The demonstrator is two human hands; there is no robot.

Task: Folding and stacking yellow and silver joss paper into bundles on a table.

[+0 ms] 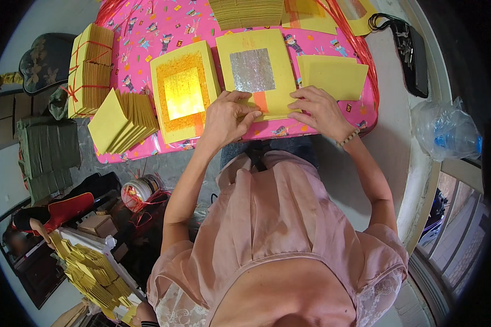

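Step in hand, my judgement: working the near edge of the top rectangular yellow paper sheet with a silver foil square (252, 71). To do it well, I would keep both corners level, press evenly from the middle outward, and keep fingertips off the foil.

Grip: from my remote view, the left hand (230, 115) has its fingers curled, thumb lying along the near edge; the right hand (319, 110) has its fingers loosely bent and a little spread at the near right corner. I cannot tell whether either pinches paper.

Position: the sheet lies on the pink printed tablecloth (142, 52), its near edge between the hands, foil beyond the fingertips. Left of it lies a yellow paper stack with a gold foil square (183, 90).
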